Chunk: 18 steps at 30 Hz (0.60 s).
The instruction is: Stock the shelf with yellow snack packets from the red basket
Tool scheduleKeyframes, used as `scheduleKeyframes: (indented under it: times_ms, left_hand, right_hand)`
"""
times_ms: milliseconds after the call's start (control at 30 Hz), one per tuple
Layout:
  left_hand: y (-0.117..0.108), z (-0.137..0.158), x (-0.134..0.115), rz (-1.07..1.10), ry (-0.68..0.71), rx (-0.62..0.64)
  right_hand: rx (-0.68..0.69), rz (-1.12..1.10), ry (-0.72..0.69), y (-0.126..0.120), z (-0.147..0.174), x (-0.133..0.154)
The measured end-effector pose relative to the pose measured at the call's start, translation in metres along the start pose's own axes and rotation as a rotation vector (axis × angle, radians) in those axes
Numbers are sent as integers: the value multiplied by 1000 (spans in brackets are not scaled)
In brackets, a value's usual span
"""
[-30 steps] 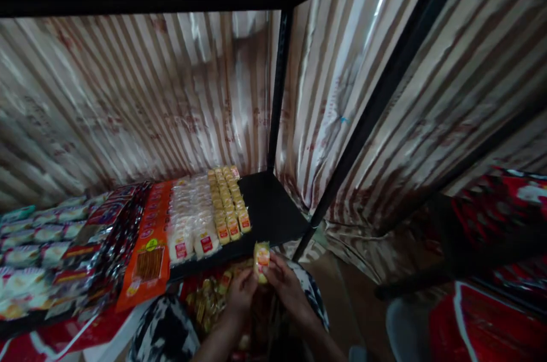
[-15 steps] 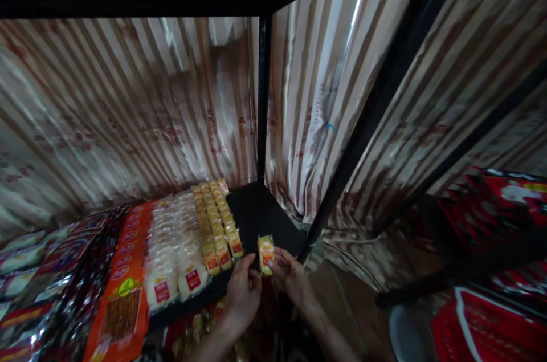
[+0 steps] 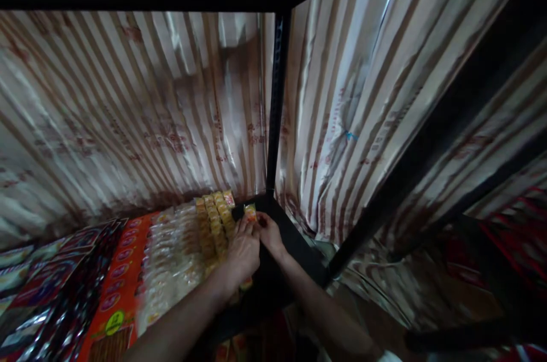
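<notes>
Near the back corner of the black shelf (image 3: 294, 236), a small yellow snack packet (image 3: 250, 212) with an orange-red label stands upright between my hands. My left hand (image 3: 245, 248) is closed at its lower edge, back of the hand toward me. My right hand (image 3: 270, 235) pinches its right side, fingers bent inward. Just left of the packet run rows of similar yellow snack packets (image 3: 213, 219), partly hidden by my left hand and forearm. What is inside the wrapper is too blurred to tell.
Clear-wrapped pale packets (image 3: 171, 259), an orange bag (image 3: 123, 265) and dark shiny packages (image 3: 72, 271) line the shelf to the left. A black upright post (image 3: 277, 105) stands at the corner, before striped sheeting (image 3: 192, 105). Red packages (image 3: 521, 231) lie far right.
Both hands have moved forward over the shelf with the yellow packet, toward the back corner beside the rows. My left hand has come onto the packet. The view has shifted slightly.
</notes>
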<state>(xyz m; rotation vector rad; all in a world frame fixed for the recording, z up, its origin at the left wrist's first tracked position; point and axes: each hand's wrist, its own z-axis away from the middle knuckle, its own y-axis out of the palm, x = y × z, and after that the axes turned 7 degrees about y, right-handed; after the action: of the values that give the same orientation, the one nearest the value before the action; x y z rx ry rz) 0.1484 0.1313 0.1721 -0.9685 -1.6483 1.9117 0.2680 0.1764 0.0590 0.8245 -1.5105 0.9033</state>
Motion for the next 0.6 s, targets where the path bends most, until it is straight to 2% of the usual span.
scheduleKeyframes:
  times_ms: [100, 267, 433, 600]
  left_hand:
    - [-2, -13, 15, -72, -23, 48]
    - [0, -30, 39, -136, -50, 7]
    - [5, -42, 58, -157, -96, -34]
    - [10, -46, 68, -164, -124, -3]
  right_hand:
    - [3, 63, 48, 19, -21, -5]
    - [31, 158, 76, 43, -45, -9]
    - [12, 199, 56, 57, -60, -13]
    - [42, 247, 33, 67, -68, -13]
